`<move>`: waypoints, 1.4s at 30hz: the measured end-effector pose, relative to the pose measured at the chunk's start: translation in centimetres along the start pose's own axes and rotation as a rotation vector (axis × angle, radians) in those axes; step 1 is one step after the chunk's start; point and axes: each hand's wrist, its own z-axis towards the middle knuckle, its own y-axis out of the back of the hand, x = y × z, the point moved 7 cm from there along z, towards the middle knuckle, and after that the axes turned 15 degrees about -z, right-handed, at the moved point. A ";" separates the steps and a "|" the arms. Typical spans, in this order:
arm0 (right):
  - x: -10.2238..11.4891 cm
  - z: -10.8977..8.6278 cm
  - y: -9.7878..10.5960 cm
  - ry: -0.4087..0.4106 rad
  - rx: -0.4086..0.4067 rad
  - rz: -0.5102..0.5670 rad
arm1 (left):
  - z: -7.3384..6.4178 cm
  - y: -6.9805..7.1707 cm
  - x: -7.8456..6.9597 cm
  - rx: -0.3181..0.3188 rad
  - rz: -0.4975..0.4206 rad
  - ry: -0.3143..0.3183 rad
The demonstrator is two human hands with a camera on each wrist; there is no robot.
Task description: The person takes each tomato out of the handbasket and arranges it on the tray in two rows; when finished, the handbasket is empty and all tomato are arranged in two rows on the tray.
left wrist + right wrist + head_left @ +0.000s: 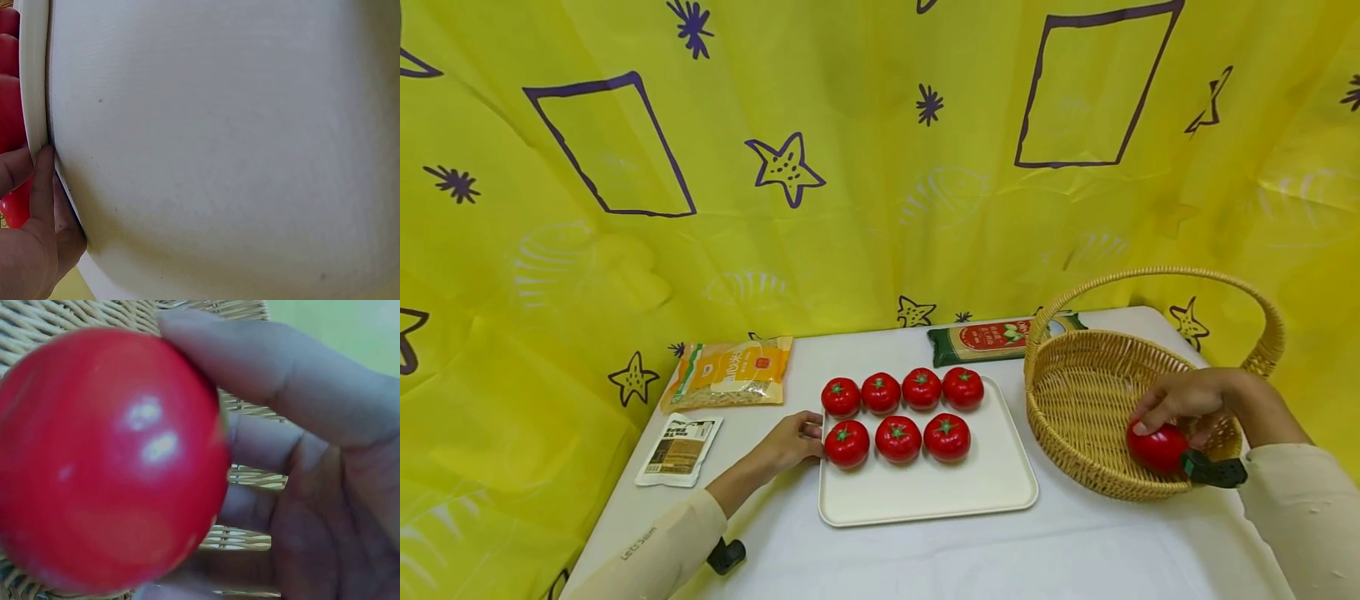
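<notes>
My right hand [1187, 400] holds a red tomato [1156, 446] inside the wicker basket [1078, 375]. In the right wrist view the thumb and fingers curl round one side of that tomato [112, 462], with woven wicker behind it. At the left edge of the cream rectangular tray [925, 504], my left hand [790, 442] grips the rim. The left wrist view shows its fingers [42, 187] on both sides of that rim. Several red tomatoes [898, 439] with green star-shaped tops sit on the tray in two rows, three of them in the front row.
A yellow-orange bag of grain-like food [730, 372] and a small white packet [679, 450] lie left of the tray. A long green and red package [992, 337] lies behind it. The basket's tall handle [1157, 272] arches over its opening. A yellow patterned curtain [850, 250] hangs behind the table.
</notes>
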 end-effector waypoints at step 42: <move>7.1 0.7 -0.6 0.557 0.052 0.438 | -0.1 0.2 -0.1 -0.014 0.015 -0.006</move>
